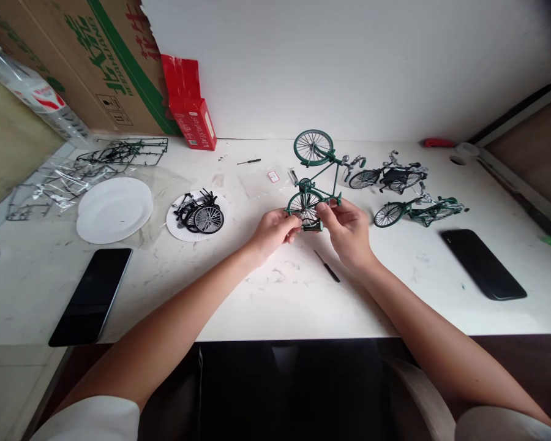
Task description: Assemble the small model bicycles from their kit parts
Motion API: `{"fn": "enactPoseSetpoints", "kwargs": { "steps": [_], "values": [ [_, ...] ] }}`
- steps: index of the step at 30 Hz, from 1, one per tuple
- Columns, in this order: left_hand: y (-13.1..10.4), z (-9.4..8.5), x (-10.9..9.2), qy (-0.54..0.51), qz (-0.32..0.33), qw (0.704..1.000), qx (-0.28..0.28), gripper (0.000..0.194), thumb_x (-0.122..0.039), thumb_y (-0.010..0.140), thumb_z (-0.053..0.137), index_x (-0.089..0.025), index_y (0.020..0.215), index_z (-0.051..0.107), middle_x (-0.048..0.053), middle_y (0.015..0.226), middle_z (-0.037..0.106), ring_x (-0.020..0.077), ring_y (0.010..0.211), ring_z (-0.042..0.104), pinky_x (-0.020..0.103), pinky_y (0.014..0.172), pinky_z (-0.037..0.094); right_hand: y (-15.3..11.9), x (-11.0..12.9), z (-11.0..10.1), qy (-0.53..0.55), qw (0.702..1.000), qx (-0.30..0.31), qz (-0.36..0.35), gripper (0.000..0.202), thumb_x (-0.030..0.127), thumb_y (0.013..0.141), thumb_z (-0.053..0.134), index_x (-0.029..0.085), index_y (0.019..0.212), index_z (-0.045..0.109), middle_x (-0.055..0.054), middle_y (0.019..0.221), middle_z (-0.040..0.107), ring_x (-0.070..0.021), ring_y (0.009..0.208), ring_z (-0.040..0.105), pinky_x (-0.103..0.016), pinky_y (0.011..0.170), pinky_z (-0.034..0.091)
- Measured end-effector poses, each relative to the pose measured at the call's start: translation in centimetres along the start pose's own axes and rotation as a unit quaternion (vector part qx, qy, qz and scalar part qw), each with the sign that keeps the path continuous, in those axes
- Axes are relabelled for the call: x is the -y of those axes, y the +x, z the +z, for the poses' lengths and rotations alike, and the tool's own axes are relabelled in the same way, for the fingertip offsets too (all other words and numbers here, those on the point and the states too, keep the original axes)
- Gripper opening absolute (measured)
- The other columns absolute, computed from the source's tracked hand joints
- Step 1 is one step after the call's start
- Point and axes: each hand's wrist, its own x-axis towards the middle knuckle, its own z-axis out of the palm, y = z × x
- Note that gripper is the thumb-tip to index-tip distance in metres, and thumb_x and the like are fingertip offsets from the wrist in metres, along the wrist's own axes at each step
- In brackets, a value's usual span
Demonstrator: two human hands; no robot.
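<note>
A green model bicycle [327, 177] is held up between both hands over the middle of the white table. It is turned on end, one wheel pointing away from me and the other close to my fingers. My left hand [275, 233] pinches near the lower wheel and the rack from the left. From the right, my right hand [346, 229] grips the frame by the saddle and that same wheel, thumb on top. The fingertips partly cover the wheel's edge. Below the hands lies a thin dark screwdriver [329, 267].
Two finished-looking model bicycles, one black [390, 174] and one green [417, 210], stand right. A paper plate [174, 229] carries black parts; white plates [112, 211] lie left. Phones [92, 297] [484, 263], parts frames [119, 153], a red box [193, 116] and a second screwdriver [249, 162] surround them.
</note>
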Motion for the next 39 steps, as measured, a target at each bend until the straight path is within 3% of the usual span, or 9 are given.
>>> {"fn": "enactPoseSetpoints", "kwargs": {
  "steps": [9,13,16,20,28,31,34,36,39],
  "values": [
    [0.0,-0.3,0.1,0.016,0.007,1.0,0.017,0.015,-0.025,0.078,0.069,-0.019,0.074,0.055,-0.004,0.065,0.051,0.0073,0.056,0.043,0.023,0.054,0.029,0.1,0.1,0.0,0.004,1.0,0.007,-0.014,0.049,0.067,0.089,0.082,0.023,0.079,0.064,0.0,0.073,0.063,-0.015,0.066,0.058,-0.029,0.06,0.05],
    [0.1,-1.6,-1.0,0.011,0.027,0.998,0.049,0.028,-0.035,0.076,0.079,-0.016,0.094,0.073,0.002,0.083,0.066,0.0111,0.068,0.054,0.024,0.054,0.03,0.6,0.5,-0.4,0.015,1.0,0.006,-0.004,0.054,0.073,0.085,0.082,0.023,0.078,0.064,0.0,0.072,0.062,-0.0145,0.064,0.056,-0.029,0.059,0.051],
    [0.2,-2.5,-1.9,0.018,0.063,0.995,0.079,0.043,-0.05,0.083,0.079,-0.016,0.109,0.079,0.009,0.105,0.077,0.0178,0.089,0.066,0.026,0.067,0.044,0.8,1.0,-1.0,0.021,0.998,0.06,0.022,0.055,0.073,0.083,0.084,0.022,0.077,0.064,0.001,0.069,0.059,-0.0131,0.061,0.053,-0.028,0.057,0.049],
    [0.3,-2.5,-1.9,0.007,0.063,0.993,0.101,0.043,-0.052,0.082,0.088,-0.014,0.102,0.082,0.011,0.105,0.081,0.0213,0.096,0.071,0.035,0.089,0.052,0.7,1.4,-1.3,-0.003,0.988,0.15,0.033,0.053,0.07,0.084,0.085,0.021,0.076,0.065,0.001,0.071,0.057,-0.0125,0.064,0.051,-0.027,0.059,0.048],
    [0.8,-2.1,-0.5,-0.058,0.073,0.994,0.053,0.042,-0.042,0.076,0.098,-0.015,0.105,0.083,0.01,0.105,0.082,0.0196,0.095,0.072,0.038,0.096,0.054,1.0,1.9,-1.9,-0.019,0.991,0.13,0.029,0.058,0.079,0.094,0.068,0.022,0.083,0.067,-0.002,0.079,0.061,-0.0153,0.071,0.058,-0.028,0.059,0.049],
    [1.0,-2.4,-0.4,-0.066,0.077,0.995,0.023,0.044,-0.039,0.074,0.099,-0.015,0.107,0.082,0.009,0.106,0.081,0.0186,0.093,0.072,0.036,0.094,0.054,2.0,1.9,-3.5,-0.092,0.994,0.056,-0.001,0.064,0.082,0.102,0.048,0.023,0.089,0.071,-0.008,0.092,0.069,-0.0194,0.081,0.065,-0.029,0.058,0.05],
    [1.3,-2.7,-0.1,-0.075,0.085,0.994,-0.004,0.044,-0.038,0.072,0.1,-0.015,0.104,0.08,0.008,0.105,0.08,0.0177,0.092,0.071,0.035,0.092,0.054,3.0,1.2,-5.6,-0.261,0.965,0.005,-0.039,0.054,0.073,0.103,0.056,0.023,0.099,0.077,-0.01,0.094,0.074,-0.023,0.087,0.068,-0.033,0.067,0.053],
    [1.6,-2.8,0.2,-0.082,0.087,0.993,-0.02,0.046,-0.037,0.072,0.1,-0.015,0.107,0.079,0.008,0.106,0.079,0.0181,0.093,0.07,0.035,0.091,0.054,3.5,0.6,-6.9,-0.364,0.93,0.032,-0.045,0.05,0.067,0.103,0.06,0.021,0.104,0.08,-0.012,0.099,0.076,-0.024,0.086,0.068,-0.037,0.074,0.054],
    [1.8,-2.8,0.7,-0.092,0.092,0.991,-0.041,0.053,-0.035,0.072,0.1,-0.016,0.116,0.078,0.009,0.112,0.079,0.0208,0.102,0.071,0.037,0.096,0.055,3.7,0.0,-8.4,-0.433,0.892,0.127,0.025,0.05,0.064,0.097,0.069,0.022,0.119,0.082,-0.013,0.105,0.077,-0.0232,0.08,0.068,-0.041,0.077,0.056]
  ]
}}
